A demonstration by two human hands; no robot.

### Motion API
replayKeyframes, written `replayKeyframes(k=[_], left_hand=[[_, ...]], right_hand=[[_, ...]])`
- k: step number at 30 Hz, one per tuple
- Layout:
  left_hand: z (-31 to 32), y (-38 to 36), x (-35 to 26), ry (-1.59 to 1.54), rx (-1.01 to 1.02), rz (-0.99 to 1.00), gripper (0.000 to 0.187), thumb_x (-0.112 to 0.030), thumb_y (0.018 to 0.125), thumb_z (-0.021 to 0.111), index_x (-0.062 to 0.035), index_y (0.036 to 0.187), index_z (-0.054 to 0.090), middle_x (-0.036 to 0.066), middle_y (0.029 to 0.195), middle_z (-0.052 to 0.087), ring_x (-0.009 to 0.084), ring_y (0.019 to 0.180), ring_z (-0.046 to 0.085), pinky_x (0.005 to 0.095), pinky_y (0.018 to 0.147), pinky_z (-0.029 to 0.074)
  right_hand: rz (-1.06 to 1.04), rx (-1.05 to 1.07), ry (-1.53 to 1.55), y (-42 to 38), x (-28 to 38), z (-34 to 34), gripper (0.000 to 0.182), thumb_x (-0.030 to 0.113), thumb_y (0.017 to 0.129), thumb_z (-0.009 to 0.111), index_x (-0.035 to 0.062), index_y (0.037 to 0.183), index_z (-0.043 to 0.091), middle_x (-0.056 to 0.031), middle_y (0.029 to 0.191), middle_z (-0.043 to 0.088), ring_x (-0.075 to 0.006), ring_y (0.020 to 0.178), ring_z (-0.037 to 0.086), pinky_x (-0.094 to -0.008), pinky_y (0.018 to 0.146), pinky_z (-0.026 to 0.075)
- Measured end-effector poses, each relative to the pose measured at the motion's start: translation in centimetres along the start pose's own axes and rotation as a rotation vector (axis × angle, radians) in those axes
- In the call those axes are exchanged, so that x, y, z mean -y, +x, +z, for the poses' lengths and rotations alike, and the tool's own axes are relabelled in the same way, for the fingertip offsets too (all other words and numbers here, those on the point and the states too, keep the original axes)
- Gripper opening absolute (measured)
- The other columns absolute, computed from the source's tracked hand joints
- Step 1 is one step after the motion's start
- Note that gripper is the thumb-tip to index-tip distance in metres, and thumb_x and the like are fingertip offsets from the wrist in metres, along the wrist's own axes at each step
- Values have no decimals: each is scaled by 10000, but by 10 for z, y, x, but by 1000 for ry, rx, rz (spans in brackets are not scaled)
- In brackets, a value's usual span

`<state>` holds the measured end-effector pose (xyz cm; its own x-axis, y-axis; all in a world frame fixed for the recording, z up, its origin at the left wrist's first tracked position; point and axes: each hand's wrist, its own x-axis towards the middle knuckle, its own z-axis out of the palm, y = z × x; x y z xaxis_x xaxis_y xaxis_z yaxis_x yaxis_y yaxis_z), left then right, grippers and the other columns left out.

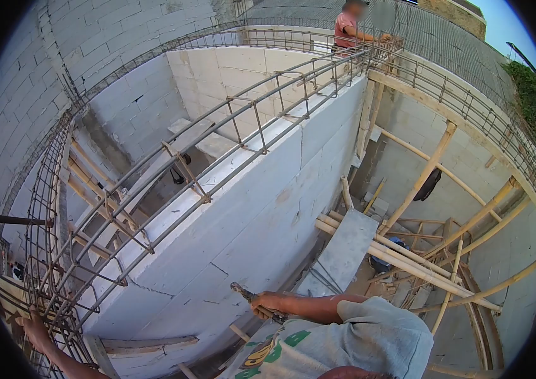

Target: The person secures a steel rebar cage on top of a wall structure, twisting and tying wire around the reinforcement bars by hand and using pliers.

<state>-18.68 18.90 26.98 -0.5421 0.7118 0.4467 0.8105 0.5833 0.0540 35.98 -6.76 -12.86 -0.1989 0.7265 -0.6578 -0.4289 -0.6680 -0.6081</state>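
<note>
Held out in front of my grey shirt, my right hand (264, 304) is closed around a pair of pincers (242, 291), whose head points up and left beside the white block wall (242, 227). At the lower left, my left hand (35, 331) is at the upright rebar cage (50, 278), its fingers bent around a bar there. Exactly which bar is hard to make out. Along the wall's top runs a long rebar cage (208, 197) of bars and square stirrups, meeting the left cage near my left hand.
A co-worker in a red shirt (345, 31) stands at the far corner. Bamboo poles (407, 259) and a grey board (348, 243) form scaffolding below right. A steel pipe (23, 220) sticks out at left. Wooden formwork (457, 129) edges the right wall; the drop is deep.
</note>
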Motion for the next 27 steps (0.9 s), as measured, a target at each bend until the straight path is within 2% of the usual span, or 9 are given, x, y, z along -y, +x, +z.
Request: replayKeyframes(k=[3,6,7,9,12,18,20,23,27], left_hand=[[42,38,25,-24,-180,18,822,-603,884,446,6,1417,304,269,1290,510,438,1187,475,501,966,379],[96,83,53,-35,-421,132,836,-602,881,450,2,1431,272,274,1287,511,432,1193,477,504,969,376],[82,71,43,-17,-294,85,837,-605,880,448,1,1430,274,269,1288,513,430,1189,481,502,968,379],[9,8,2,16,-42,-5,837,-610,878,443,0,1428,277,259,1290,517,427,1181,490,496,965,384],[-39,-35,-22,-26,82,-29,815,-624,876,430,-6,1399,341,241,1292,523,430,1171,497,495,961,389],[4,7,7,-27,8,88,780,-651,871,409,-25,1335,447,196,1287,544,439,1167,493,540,956,374],[7,10,9,-2,4,62,786,-660,867,404,-28,1331,454,188,1298,538,437,1173,489,540,956,372],[-38,-31,-18,-4,117,30,797,-669,863,398,-31,1336,452,182,1323,520,430,1188,480,535,956,372],[-44,-35,-21,-9,158,-4,793,-675,857,396,-42,1331,459,182,1316,526,428,1178,488,524,947,379]], right_hand=[[-4,2,6,2,-2,-1,193,216,830,602,27,867,594,-109,773,624,-205,595,602,-348,512,490],[-15,1,6,1,-3,-2,185,208,829,599,27,865,595,-110,772,624,-206,596,603,-348,512,489],[-19,-4,5,-1,-1,-1,182,206,828,599,28,866,595,-109,771,624,-206,596,602,-348,510,488],[-25,-3,10,-1,0,-2,184,208,824,601,29,866,597,-109,767,624,-206,594,602,-346,507,486],[-27,11,20,1,-2,-5,199,223,816,607,31,867,600,-108,763,624,-205,592,601,-343,504,483],[-41,3,-2,0,-3,-5,217,237,808,604,29,870,607,-110,759,626,-208,590,604,-345,507,488],[-33,-4,-16,-2,-3,-2,221,237,808,604,24,868,608,-111,759,626,-210,590,606,-348,508,490],[-53,-2,-9,-7,0,0,228,237,813,605,15,860,604,-113,758,626,-212,584,606,-350,501,491],[-53,-6,7,-9,4,2,225,230,820,602,7,853,597,-118,757,622,-212,575,600,-345,487,486]])
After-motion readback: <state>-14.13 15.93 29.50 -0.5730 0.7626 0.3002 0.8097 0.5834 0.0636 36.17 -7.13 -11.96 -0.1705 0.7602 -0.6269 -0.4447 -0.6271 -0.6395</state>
